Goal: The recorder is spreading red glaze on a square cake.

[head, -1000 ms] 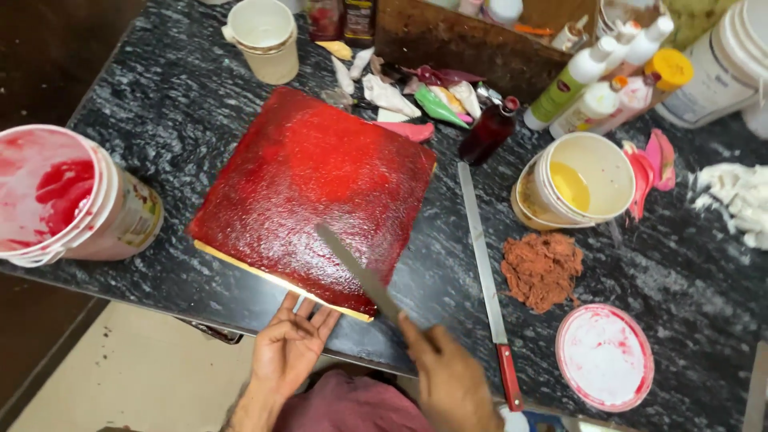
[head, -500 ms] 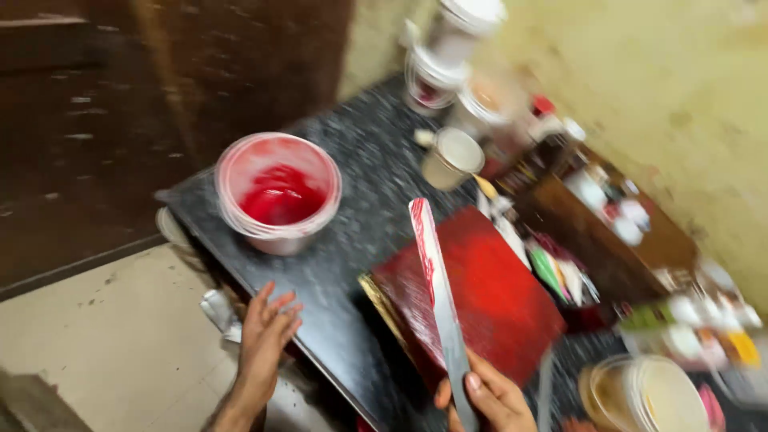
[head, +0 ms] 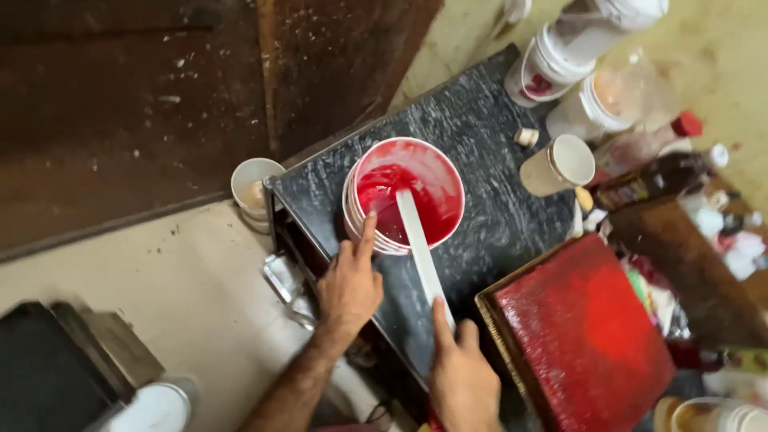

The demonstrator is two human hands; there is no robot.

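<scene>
A white tub (head: 448, 172) of glossy red glaze stands near the corner of the black speckled counter (head: 488, 120). My left hand (head: 350, 284) rests against the tub's near side, fingers touching its rim. My right hand (head: 462, 374) grips the handle of a long flat spatula (head: 420, 244), whose blade tip dips into the red glaze. To the right lies a square cake (head: 588, 332) coated in red glaze on a gold board.
Beyond the tub stand a beige cup (head: 560, 164), white lidded tubs (head: 552, 68), and sauce bottles (head: 648, 148). A small white cup (head: 252, 188) sits off the counter's left corner. A dark bin (head: 56, 368) stands on the floor at lower left.
The view swung left toward the tub. My left hand rose from the counter edge to the tub. The spatula moved from over the cake into the red glaze.
</scene>
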